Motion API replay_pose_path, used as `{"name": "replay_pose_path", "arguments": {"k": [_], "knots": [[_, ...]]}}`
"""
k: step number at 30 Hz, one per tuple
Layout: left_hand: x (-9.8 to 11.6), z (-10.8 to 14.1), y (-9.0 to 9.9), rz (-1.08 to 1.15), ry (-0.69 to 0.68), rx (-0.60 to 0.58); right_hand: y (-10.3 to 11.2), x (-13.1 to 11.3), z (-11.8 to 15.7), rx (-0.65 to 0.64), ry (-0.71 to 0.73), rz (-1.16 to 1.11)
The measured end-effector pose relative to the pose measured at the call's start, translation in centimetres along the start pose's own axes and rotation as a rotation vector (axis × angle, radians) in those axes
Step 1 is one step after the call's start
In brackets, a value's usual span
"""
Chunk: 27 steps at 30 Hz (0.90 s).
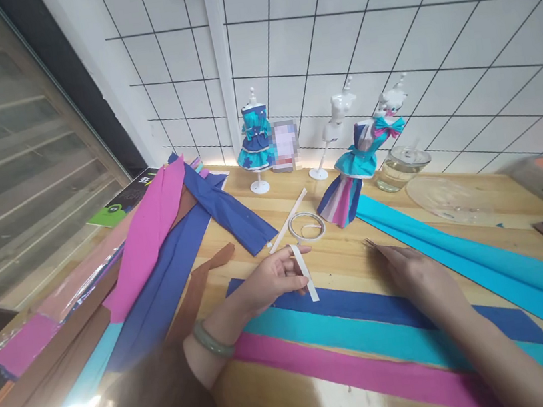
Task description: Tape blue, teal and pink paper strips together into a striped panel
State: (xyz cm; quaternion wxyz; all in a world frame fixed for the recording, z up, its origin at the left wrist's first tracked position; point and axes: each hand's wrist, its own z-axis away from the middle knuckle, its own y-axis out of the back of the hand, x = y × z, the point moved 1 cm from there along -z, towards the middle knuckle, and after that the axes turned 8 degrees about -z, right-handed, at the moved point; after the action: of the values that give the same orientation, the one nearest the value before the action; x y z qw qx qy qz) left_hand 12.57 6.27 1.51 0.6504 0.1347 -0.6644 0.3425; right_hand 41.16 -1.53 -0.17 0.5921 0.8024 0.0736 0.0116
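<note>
My left hand (pixel 286 274) is closed on a short strip of white tape (pixel 304 273), which hangs from the index finger over the edge of a blue crepe paper strip (pixel 335 299). My right hand (pixel 410 271) reaches in from the right, back upward and fingers bent. A thin pointed tip (pixel 370 243) sticks out at its fingertips; the rest of that item is hidden. Below the hands, a turquoise strip (pixel 339 328) and a magenta strip (pixel 345 367) lie side by side with the blue one. Just beyond my left hand lies a thin tape roll (pixel 306 226).
Along the wall stand a dressed mini mannequin (pixel 256 138), a bare one (pixel 338 113) and another in a striped gown (pixel 359 161). A glass jar (pixel 401 168) is at right, near folded turquoise paper (pixel 461 257). Coloured paper (pixel 149 234) is heaped at left.
</note>
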Motion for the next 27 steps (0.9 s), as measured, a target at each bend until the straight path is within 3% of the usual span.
{"name": "replay_pose_path", "arguments": {"k": [5,9,12,14,17,22,27], "knots": [[0.1,0.0,0.0,0.013,-0.012,0.04,1.6,-1.0,0.2,0.184,-0.231,-0.204],[0.2,0.1,-0.2,0.005,-0.016,0.096,3.5,-4.8,-0.1,0.304,-0.437,-0.75],[0.3,0.0,-0.3,-0.008,-0.046,0.146,3.9,-8.7,-0.6,0.097,-0.584,-1.203],[0.3,-0.2,-0.4,0.007,-0.056,0.189,3.5,-10.7,-0.6,-0.074,-0.632,-1.379],[0.3,-0.3,-0.5,0.046,-0.051,0.262,2.6,-12.3,-0.3,-0.221,-0.657,-1.543],[0.4,-0.5,-0.7,0.072,-0.074,0.327,1.9,-13.0,0.3,-0.36,-0.696,-1.633],[0.4,-0.5,-1.1,0.071,-0.043,0.337,1.8,-14.1,0.3,-0.373,-0.762,-1.684]]}}
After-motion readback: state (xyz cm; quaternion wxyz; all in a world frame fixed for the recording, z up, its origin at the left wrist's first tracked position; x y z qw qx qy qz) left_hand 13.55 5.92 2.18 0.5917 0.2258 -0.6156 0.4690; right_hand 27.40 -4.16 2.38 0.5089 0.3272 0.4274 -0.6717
